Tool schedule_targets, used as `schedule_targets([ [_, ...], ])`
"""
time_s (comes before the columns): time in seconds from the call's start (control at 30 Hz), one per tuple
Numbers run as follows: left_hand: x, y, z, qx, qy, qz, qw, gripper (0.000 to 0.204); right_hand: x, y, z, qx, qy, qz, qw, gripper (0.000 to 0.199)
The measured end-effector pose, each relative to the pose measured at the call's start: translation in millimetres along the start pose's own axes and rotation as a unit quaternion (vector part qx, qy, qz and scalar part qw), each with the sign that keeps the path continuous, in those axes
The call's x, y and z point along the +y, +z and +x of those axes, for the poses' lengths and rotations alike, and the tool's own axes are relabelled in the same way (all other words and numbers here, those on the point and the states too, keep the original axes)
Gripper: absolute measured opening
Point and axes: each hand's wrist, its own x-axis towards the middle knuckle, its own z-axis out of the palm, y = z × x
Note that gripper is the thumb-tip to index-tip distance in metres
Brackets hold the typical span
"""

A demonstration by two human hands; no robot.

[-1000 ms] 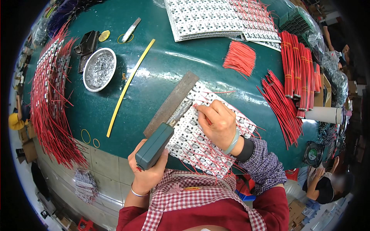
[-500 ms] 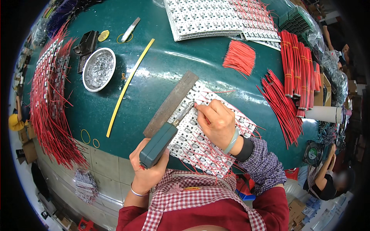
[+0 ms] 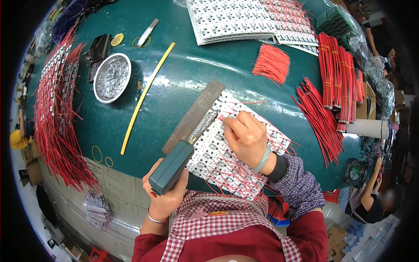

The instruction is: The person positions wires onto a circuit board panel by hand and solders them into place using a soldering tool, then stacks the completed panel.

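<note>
My left hand (image 3: 168, 192) is wrapped round the green handle of a soldering iron (image 3: 173, 165). Its thick metal tip lies over a white circuit board panel (image 3: 207, 161) with many small dark components. Thumb and forefinger of my right hand (image 3: 248, 139) pinch a red wire (image 3: 221, 117) just right of the iron's tip; whether the wire touches the board I cannot tell. Thin red wires trail across the panel's lower and right parts. Along the panel's upper left edge lies a flat dark metal bar (image 3: 194, 115).
A white bowl of solder scraps (image 3: 129, 72), a yellow strip (image 3: 146, 100) and a knife (image 3: 148, 32) lie left. Stacked boards (image 3: 231, 22) stand at the back. Red wire bundles (image 3: 321, 124) and a white cup (image 3: 368, 129) are on the right. Wired boards (image 3: 61, 118) hang over the left edge.
The soldering iron and my left hand have shifted left and slightly toward me, so the tip is farther from the right fingers. My right hand has hardly moved.
</note>
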Motion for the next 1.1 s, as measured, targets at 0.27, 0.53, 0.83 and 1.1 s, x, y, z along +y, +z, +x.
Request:
schedule_targets([
  [0.27, -3, 0, -5, 0.012, -0.015, -0.011, 1.0, 0.017, -2, -2, 0, 0.008, -0.003, 0.01, 1.0, 0.019],
  [0.53, -8, -3, -12, 0.029, -0.024, -0.008, 0.999, 0.017, -5, -10, -1, 0.008, -0.027, 0.017, 0.999, 0.024],
  [0.83, -4, -3, -10, 0.002, -0.011, -0.032, 0.999, 0.017, 0, -7, -3, -0.017, -0.022, 0.022, 0.999, 0.022],
  [1.1, -3, -4, -11, -0.019, -0.036, -0.019, 0.999, 0.015, -1, -7, -1, -0.019, -0.024, 0.018, 0.999, 0.022],
])
